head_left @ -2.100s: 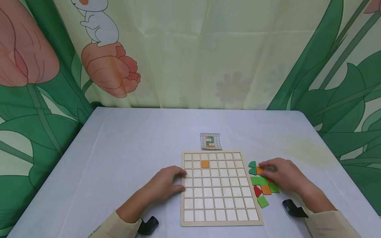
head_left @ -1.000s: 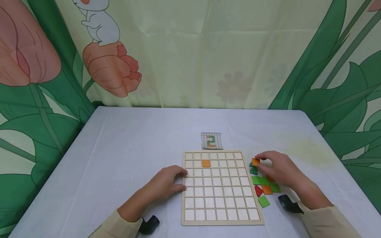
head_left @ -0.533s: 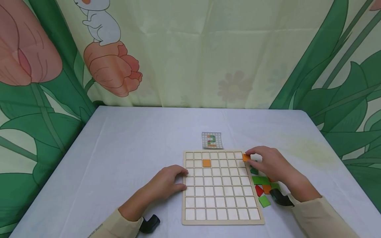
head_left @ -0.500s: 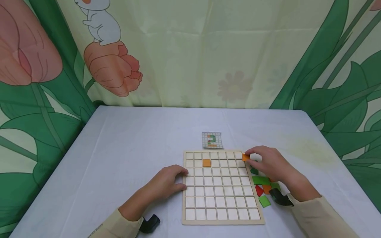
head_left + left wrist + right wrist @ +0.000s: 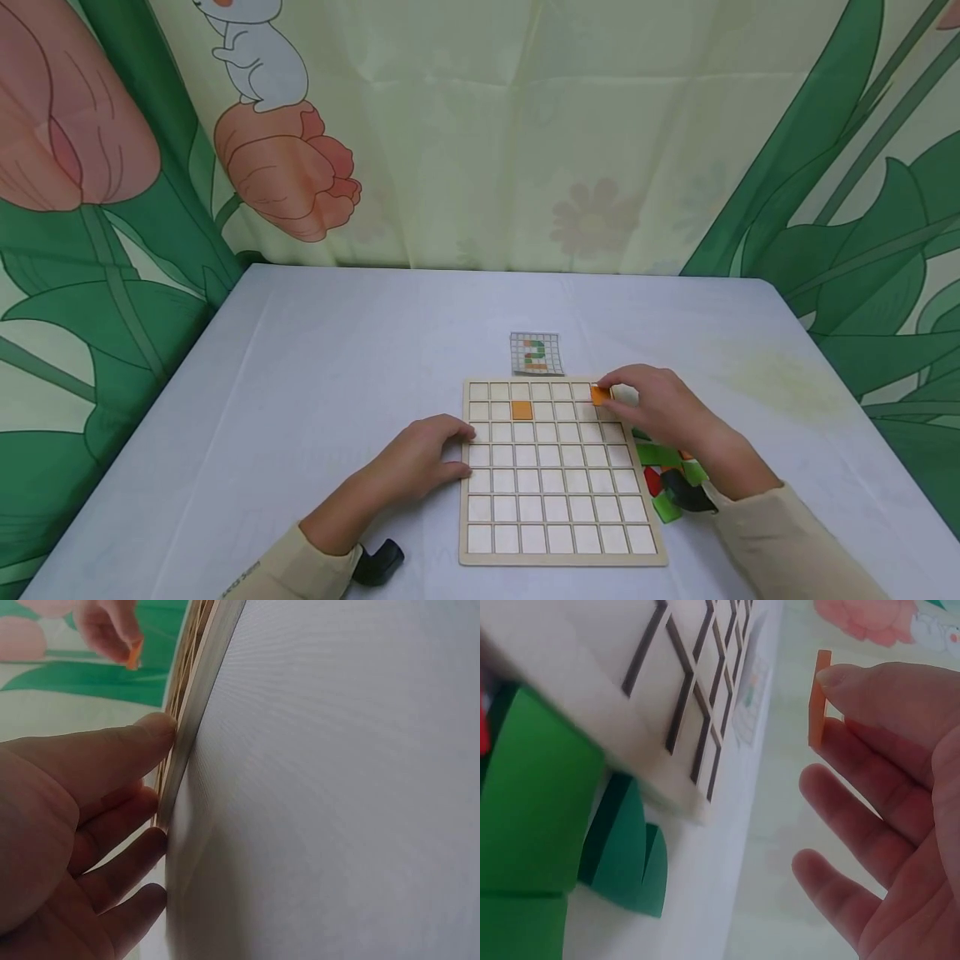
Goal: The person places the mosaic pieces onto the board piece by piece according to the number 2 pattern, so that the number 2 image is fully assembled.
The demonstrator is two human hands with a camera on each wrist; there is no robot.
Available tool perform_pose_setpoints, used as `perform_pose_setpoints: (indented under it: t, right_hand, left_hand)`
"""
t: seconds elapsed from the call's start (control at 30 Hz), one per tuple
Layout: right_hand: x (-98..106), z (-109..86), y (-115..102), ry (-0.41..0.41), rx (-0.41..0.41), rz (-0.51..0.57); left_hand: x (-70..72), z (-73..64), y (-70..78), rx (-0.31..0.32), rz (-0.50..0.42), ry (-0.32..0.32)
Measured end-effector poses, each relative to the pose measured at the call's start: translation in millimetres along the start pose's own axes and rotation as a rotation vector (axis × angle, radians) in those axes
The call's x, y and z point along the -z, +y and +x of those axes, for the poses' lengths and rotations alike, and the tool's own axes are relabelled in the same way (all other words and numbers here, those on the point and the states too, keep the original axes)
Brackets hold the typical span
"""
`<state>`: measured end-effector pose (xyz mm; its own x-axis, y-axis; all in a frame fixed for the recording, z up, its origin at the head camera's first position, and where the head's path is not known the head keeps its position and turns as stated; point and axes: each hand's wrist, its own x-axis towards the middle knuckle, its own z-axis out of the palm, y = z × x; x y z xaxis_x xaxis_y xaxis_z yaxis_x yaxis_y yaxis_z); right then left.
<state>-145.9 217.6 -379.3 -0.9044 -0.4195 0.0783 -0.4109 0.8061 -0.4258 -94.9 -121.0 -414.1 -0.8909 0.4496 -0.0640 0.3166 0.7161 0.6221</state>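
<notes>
A wooden grid board point(image 5: 562, 561) lies on the table, with one orange square tile point(image 5: 522, 410) set in its second row from the top, third column. At the board's left edge, my left hand point(image 5: 422, 460) rests its thumb and fingertips against the frame; in the left wrist view the fingers point(image 5: 124, 866) stay fairly straight. My right hand point(image 5: 663, 404) pinches another orange square tile point(image 5: 820, 701) between thumb and forefinger. That tile is raised over the board's upper right corner, and the other fingers of this hand are spread loosely below it.
Right of the board lie loose tiles: a green square tile point(image 5: 666, 507), a red tile point(image 5: 652, 480) and several others, partly hidden by the right arm. Dark green curved tiles point(image 5: 626, 840) lie beside the board. A gridded pattern card point(image 5: 536, 353) sits beyond its top edge.
My right hand has picked the orange tile from the loose pile and carried it left, over the board's upper right corner. My left hand stays at the board's edge.
</notes>
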Motion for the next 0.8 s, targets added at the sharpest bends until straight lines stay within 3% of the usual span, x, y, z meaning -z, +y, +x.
perform_pose_setpoints:
  t: [0.53,0.8]
  right_hand:
    - [-12,13.2,-11,-0.003,0.071,0.041]
    - [-19,18.8,-18,-0.039,0.044,0.066]
  left_hand:
    - [-1.3,0.1,-0.9,-0.008,-0.007,-0.004]
    - [-0.5,0.2,0.0,0.001,-0.005,-0.004]
